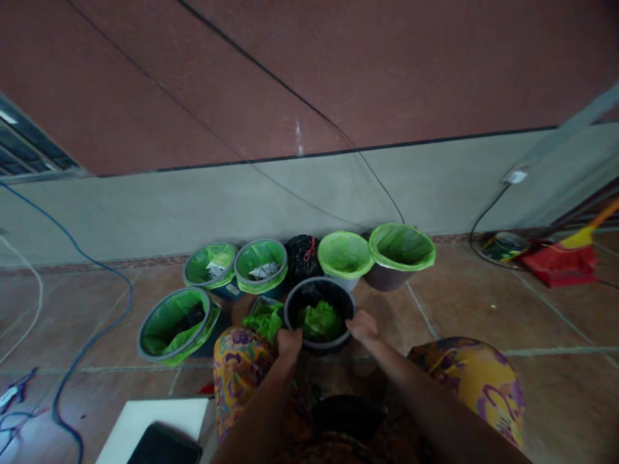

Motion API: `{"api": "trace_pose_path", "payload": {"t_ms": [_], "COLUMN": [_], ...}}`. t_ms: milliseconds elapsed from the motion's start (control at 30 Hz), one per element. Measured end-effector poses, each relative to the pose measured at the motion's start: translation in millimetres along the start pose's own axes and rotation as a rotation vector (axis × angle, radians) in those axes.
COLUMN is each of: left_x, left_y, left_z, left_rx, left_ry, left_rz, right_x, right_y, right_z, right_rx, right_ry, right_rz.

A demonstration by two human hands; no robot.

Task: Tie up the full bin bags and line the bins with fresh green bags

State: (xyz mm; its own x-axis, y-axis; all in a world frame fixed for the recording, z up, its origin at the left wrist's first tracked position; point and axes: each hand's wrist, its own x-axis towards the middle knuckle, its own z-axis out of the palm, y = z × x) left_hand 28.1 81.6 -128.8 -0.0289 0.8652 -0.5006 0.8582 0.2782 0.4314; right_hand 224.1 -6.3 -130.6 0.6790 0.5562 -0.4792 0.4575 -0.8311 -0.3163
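Between my knees stands a dark bin with a grey rim. A crumpled green plastic bag lies inside it. My left hand grips the rim at the near left, and my right hand is closed on the rim at the right. Left of this bin, partly behind my knee, sits a small container with a loose green bag. A tied black bag with a red string stands just behind the bin.
Green-lined bins stand around: one at front left, two behind it, two at the right. A blue hose crosses the left floor. A red dustpan lies right. A white surface holds a black phone-like object.
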Motion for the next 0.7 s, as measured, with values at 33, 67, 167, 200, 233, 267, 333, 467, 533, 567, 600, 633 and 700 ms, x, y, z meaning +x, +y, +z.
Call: {"api": "trace_pose_path", "payload": {"t_ms": [33,67,167,200,233,267,333,467,533,567,600,633,700], "left_x": [-1,-2,-3,-3,-3,-3,-1,7,12,15,18,21,26], "left_y": [1,2,5,6,7,8,11,21,22,21,19,15,2], "left_z": [-5.0,-9.6,-19.7,-21.5,-22.6,-23.1,-22.9,-22.4,-21.7,-20.5,-18.4,-15.2,-5.7], "left_rx": [-0.006,-0.013,-0.049,-0.071,-0.100,-0.139,-0.240,-0.407,-0.391,-0.368,-0.346,-0.330,-0.331], "left_ry": [0.003,0.010,0.045,0.066,0.093,0.123,0.162,0.121,0.112,0.114,0.110,0.109,0.106], "left_rz": [0.003,0.007,0.037,0.055,0.078,0.103,0.165,0.296,0.292,0.272,0.241,0.210,0.141], "right_x": [-1,-3,-6,-6,-6,-5,-2,17,34,44,55,67,91], "right_y": [-3,-5,-12,-14,-15,-15,-13,-2,7,11,16,20,27], "right_z": [-6,-12,-27,-29,-31,-32,-32,-36,-43,-47,-53,-58,-69], "right_rx": [0.020,0.053,0.219,0.274,0.325,0.375,0.489,0.790,0.882,0.903,0.910,0.906,0.869], "right_ry": [-0.021,-0.053,-0.128,-0.133,-0.129,-0.118,-0.074,0.057,0.118,0.149,0.179,0.207,0.264], "right_rz": [-0.008,-0.009,0.046,0.064,0.072,0.072,0.048,0.065,0.116,0.144,0.166,0.185,0.205]}}
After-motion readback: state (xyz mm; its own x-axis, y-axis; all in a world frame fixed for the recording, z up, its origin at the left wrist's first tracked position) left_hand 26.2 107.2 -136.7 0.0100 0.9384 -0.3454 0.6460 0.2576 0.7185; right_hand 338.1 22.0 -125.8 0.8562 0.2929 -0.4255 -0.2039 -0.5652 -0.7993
